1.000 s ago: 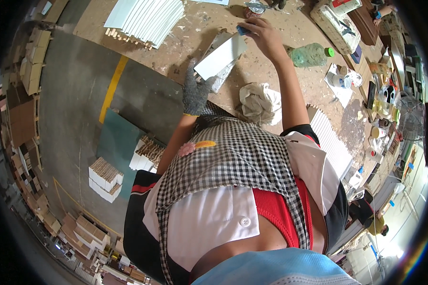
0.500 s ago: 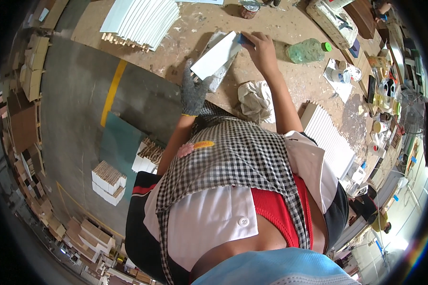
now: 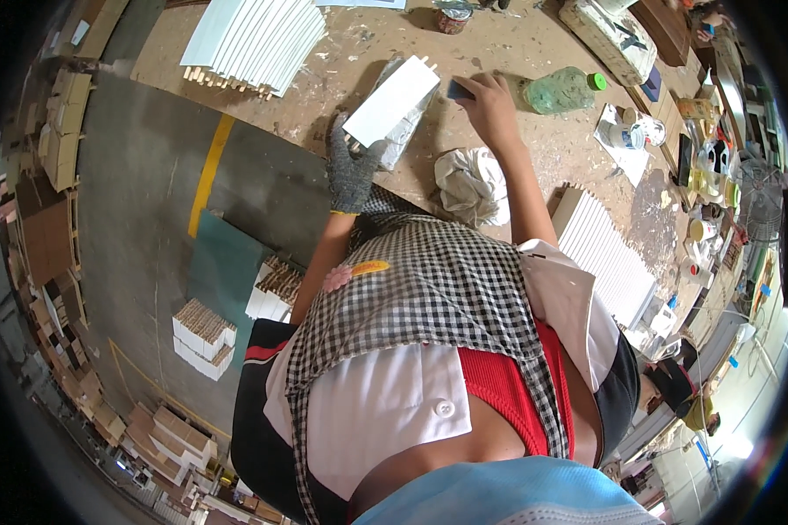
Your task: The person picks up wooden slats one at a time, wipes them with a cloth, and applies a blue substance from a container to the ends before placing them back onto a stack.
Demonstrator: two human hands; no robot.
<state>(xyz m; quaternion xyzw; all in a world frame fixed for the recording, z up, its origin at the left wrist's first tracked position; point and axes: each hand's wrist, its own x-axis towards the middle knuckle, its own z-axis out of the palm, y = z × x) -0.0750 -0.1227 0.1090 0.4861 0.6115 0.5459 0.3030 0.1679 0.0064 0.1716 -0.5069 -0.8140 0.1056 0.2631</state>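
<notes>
My left hand (image 3: 353, 173), in a grey knitted glove, grips the near end of a white painted wooden piece (image 3: 392, 102). Bare wooden pegs stick out of both its ends. Under the piece lies a block wrapped in silvery plastic (image 3: 404, 138). A small dark blue pad (image 3: 459, 90), perhaps for sanding, is pinched in the bare fingers of my right hand (image 3: 492, 107), just right of the white piece and apart from it. Between my forearms, a crumpled white cloth (image 3: 471, 185) rests on the worktable (image 3: 341, 74).
Many similar white pieces with pegs (image 3: 252, 44) are lined up at the far left. More white pieces (image 3: 602, 254) stand by my right elbow. A green-capped bottle (image 3: 562, 91) lies beyond my right hand, near a small tin (image 3: 453, 19). The table's left edge drops to the floor (image 3: 140, 219).
My right hand with the blue pad has moved off the white piece to the right, exposing the pegs at its far end. My left hand keeps its grip.
</notes>
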